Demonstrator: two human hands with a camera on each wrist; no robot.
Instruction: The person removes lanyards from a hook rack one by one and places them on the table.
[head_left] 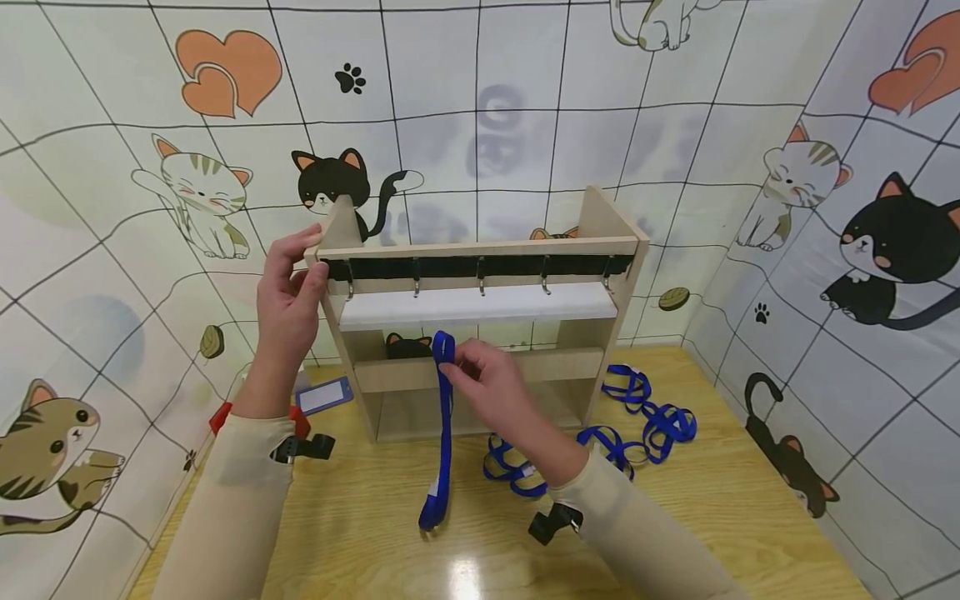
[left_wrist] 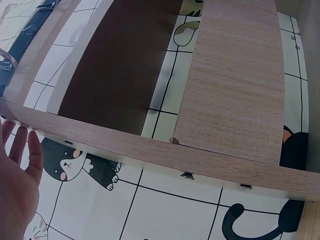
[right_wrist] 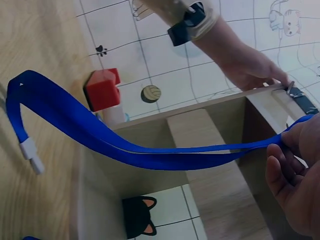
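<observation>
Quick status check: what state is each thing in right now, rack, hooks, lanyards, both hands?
wooden rack: upright on the table, steadied at its left top corner.
hooks: all bare, nothing hung.
blue lanyard: lifted, hanging down from the right hand.
other blue lanyards: lying loose on the table.
left hand: grips the rack's corner.
right hand: pinches the lanyard's top loop.

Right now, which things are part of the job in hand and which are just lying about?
In use:
- blue strap, pinched by right hand
- wooden rack, gripped at its top corner by left hand
- row of hooks

Lying about:
- other blue straps
- red block
- card
</observation>
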